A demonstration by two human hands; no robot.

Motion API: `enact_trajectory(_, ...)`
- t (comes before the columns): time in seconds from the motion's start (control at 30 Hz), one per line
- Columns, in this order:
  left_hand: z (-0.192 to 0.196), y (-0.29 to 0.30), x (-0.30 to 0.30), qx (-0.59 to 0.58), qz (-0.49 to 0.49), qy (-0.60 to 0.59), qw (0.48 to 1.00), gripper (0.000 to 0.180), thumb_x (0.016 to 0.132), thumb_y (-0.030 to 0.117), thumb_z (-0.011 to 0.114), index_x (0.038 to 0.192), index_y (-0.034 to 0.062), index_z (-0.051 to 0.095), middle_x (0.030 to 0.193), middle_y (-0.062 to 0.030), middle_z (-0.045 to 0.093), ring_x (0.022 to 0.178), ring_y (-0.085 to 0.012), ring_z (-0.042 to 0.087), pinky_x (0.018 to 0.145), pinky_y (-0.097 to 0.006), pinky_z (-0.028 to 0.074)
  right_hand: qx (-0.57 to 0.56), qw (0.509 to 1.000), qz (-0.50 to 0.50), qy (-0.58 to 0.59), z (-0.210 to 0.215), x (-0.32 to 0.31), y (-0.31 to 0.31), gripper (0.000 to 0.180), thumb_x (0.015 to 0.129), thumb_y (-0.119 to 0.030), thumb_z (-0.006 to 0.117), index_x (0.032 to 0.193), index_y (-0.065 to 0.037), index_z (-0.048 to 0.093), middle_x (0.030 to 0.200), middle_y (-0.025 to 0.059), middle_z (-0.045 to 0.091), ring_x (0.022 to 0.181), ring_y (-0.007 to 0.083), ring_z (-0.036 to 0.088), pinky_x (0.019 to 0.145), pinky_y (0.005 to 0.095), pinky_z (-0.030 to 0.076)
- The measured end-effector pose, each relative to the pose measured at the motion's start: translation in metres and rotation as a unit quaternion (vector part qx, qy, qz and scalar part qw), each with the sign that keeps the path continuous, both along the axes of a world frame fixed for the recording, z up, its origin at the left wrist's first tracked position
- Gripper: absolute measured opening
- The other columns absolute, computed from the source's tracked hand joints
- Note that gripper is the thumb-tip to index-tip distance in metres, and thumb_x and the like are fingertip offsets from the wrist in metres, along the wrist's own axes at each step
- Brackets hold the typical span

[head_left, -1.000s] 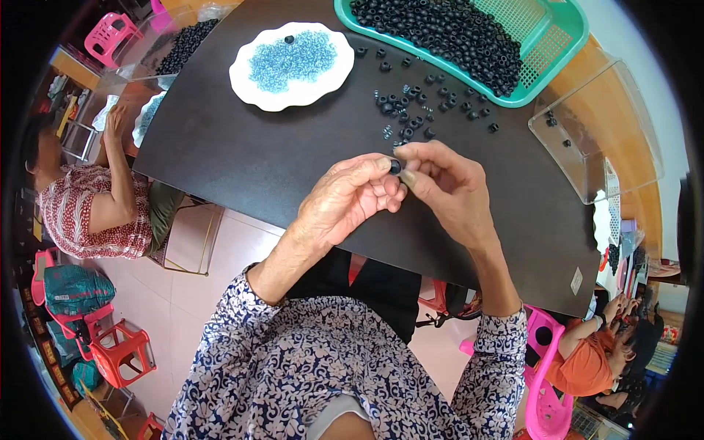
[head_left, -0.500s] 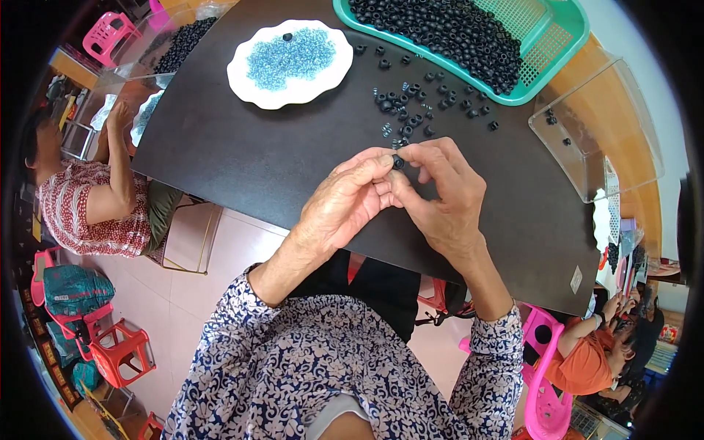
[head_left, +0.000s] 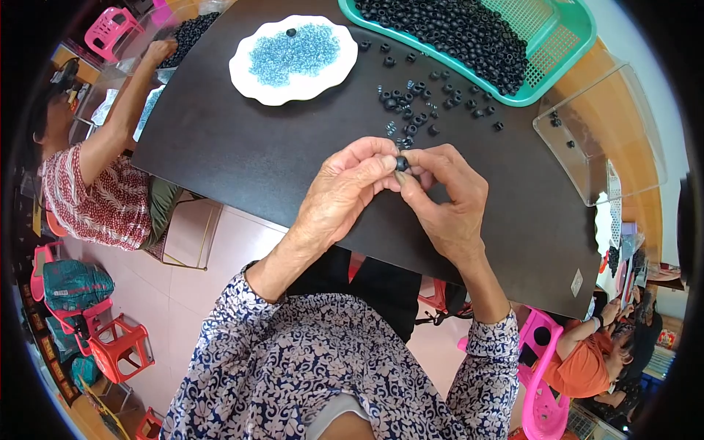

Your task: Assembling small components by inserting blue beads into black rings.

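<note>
Between both hands, over the near part of the dark table (head_left: 220, 154), is a small rounded black plastic piece (head_left: 401, 163). My left hand (head_left: 341, 183) pinches it from the left with thumb and fingertips. From the other side, my right hand (head_left: 453, 202) grips it with thumb and forefinger. Just beyond my fingers lie several loose black pieces (head_left: 411, 117) of the same kind, some showing a round hole. Small bluish coils (head_left: 391, 127), like springs, are scattered among them. Whether anything sits inside the held piece is hidden.
A white scalloped plate (head_left: 275, 95) carries a bluish pile and one black piece. Behind, a green basket (head_left: 579, 44) is heaped with black pieces. A clear box (head_left: 609, 139) stands at the right. Another person (head_left: 95, 198) sits left; others work at the lower right.
Both hands stay together, and the black piece has turned slightly between my fingers. The person at left has stretched an arm toward a heap of black pieces.
</note>
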State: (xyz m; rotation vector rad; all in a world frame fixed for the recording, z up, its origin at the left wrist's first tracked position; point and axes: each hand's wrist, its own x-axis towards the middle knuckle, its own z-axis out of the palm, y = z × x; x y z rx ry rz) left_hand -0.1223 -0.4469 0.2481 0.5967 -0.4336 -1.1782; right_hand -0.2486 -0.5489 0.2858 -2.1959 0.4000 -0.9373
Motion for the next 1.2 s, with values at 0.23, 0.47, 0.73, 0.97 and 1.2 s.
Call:
enact_trajectory(0.23,0.001,0.005,0.001,0.040,-0.017,0.020,0.999,0.027,0.094,0.010,0.058,0.116,-0.0059,0.056,0.105,-0.0114,0.062,0.097,-0.0153,0.060,0.090,-0.030,0.050,-0.077,0.996,-0.034,0.012,0.002,0.002,0.006,0.024,0.072,0.002,0.075,0.095,-0.004,0.068,0.082,0.0051,0.063,0.062,0.0095,0.055,0.053,0.0221,0.045)
enact_trajectory(0.47,-0.005,0.001,0.006,0.010,-0.077,0.126,0.989,0.023,0.096,0.008,0.053,0.112,-0.0080,0.057,0.100,-0.0131,0.063,0.091,-0.0178,0.062,0.083,-0.031,0.051,-0.113,0.993,-0.025,0.009,0.000,0.002,0.006,0.026,0.072,0.000,0.076,0.096,-0.004,0.068,0.085,0.0052,0.063,0.063,0.0099,0.056,0.053,0.0221,0.045)
enact_trajectory(0.73,-0.011,0.000,0.004,-0.051,-0.109,0.170,0.978,0.029,0.099,0.015,0.049,0.113,-0.0092,0.057,0.105,-0.0169,0.062,0.096,-0.0196,0.061,0.086,-0.033,0.049,-0.013,0.999,-0.018,0.041,0.013,0.003,0.009,0.025,0.075,0.000,0.073,0.098,-0.005,0.068,0.085,0.0039,0.062,0.062,0.0095,0.052,0.057,0.0225,0.045)
enact_trajectory(0.97,-0.001,-0.001,0.000,-0.045,-0.094,0.164,0.981,0.033,0.100,0.018,0.048,0.114,-0.0111,0.057,0.106,-0.0192,0.063,0.099,-0.0216,0.062,0.089,-0.034,0.050,0.012,0.999,0.025,0.019,0.007,0.007,0.001,0.027,0.073,0.001,0.072,0.099,-0.005,0.068,0.087,0.0038,0.062,0.066,0.0104,0.053,0.061,0.0240,0.046)
enact_trajectory(1.2,-0.009,0.002,0.005,0.021,-0.067,0.084,0.994,0.026,0.099,0.012,0.049,0.110,-0.0096,0.057,0.104,-0.0172,0.063,0.094,-0.0192,0.063,0.087,-0.032,0.052,-0.069,0.997,0.010,0.043,0.007,0.005,-0.003,0.026,0.072,0.001,0.072,0.097,-0.004,0.067,0.085,0.0046,0.060,0.067,0.0118,0.057,0.060,0.0246,0.048)
